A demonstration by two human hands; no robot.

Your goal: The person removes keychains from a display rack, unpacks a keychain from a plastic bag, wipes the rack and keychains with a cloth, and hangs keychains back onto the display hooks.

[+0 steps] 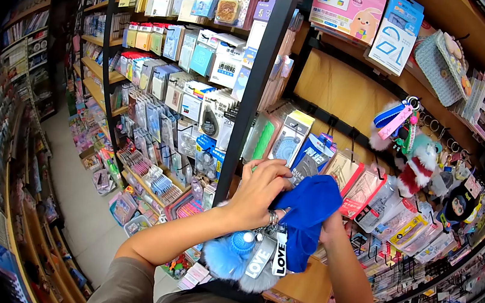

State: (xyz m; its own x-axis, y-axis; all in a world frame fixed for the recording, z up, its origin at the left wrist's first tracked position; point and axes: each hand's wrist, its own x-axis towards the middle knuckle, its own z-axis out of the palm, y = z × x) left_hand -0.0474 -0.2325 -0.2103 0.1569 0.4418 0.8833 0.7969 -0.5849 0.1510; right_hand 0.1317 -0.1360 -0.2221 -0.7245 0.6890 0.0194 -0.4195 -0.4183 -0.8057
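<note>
Your left hand (pixel 257 191) curls palm down, fingers bent, at the 10 o'clock side of a blue cloth (pixel 315 201); you cannot tell here what its fingertips grip. Your right hand (pixel 332 225) is against the cloth's 4 o'clock edge, its fingers mostly hidden, so its grip cannot be told either. The hands are apart, with the cloth between them, near the middle of your view. Metal rings (pixel 273 218) sit just under your left hand, and LOVE straps (pixel 280 256) hang below them toward 6 o'clock, beside a pale blue fluffy pompom (pixel 221 259) at 7. Just past the cloth at 1 o'clock hangs a red-edged pack (pixel 366 192); farther out at 2 is a red-and-white plush (pixel 416 174). A black post (pixel 264 72) rises toward 11, and the aisle floor (pixel 85 235) lies at 8.
</note>
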